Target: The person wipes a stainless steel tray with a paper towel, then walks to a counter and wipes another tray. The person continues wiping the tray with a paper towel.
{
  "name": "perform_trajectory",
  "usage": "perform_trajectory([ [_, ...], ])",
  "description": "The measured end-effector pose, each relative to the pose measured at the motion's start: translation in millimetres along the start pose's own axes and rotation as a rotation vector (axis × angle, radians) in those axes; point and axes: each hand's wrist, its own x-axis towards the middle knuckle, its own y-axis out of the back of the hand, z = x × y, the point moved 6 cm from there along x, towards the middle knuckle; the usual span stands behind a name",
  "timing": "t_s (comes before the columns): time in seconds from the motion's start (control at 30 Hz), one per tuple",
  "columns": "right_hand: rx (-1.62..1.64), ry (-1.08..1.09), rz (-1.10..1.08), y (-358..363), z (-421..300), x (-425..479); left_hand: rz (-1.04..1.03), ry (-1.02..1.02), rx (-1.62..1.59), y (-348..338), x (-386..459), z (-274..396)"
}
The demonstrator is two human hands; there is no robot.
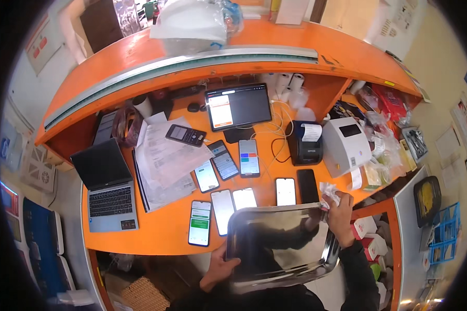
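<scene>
A shiny rectangular metal tray (280, 241) is held up just over the front edge of the orange desk, with dark reflections on its surface. My left hand (220, 266) grips its left side, the thumb over the rim. At the far right corner, my right hand (340, 219) pinches a crumpled white tissue (330, 194) against the rim. Beyond the tray lie several phones with lit screens, among them one showing green blocks (199, 223) and one mostly white (285, 191). A black phone (308, 186) with a dark screen lies close to the tissue.
An open laptop (111, 198) and loose papers (167, 155) occupy the desk's left. Behind are a tablet (239, 107), white cables, a black receipt printer (306, 145) and a white label printer (344, 145). A raised orange counter (257, 37) borders the back; plastic bags crowd the right.
</scene>
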Motion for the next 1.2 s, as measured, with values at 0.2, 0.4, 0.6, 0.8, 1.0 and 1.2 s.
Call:
perform_trajectory([
  [0.2,0.148,-0.093,0.128,-39.7,13.8,18.4,0.066,-0.042,-0.003,4.7,8.2,11.2],
  [0.4,0.190,-0.202,0.083,-61.4,46.0,46.0,0.220,-0.098,-0.073,-0.3,1.4,9.9],
  [0.6,0.249,-0.530,0.050,-70.3,88.1,31.9,0.355,-0.154,-0.025,-22.9,4.9,11.3],
  [0.8,0.192,-0.515,-0.081,-70.1,84.3,-85.2,0.546,-0.006,-0.209,-27.1,9.1,-13.6],
  [1.0,0.640,-0.812,0.045,-22.7,104.6,-132.5,0.441,-0.149,-0.248,-33.6,29.9,-11.2],
  [1.2,0.361,-0.865,0.668,31.6,117.2,-135.6,0.342,-0.109,-0.400,-18.4,50.2,-24.4],
])
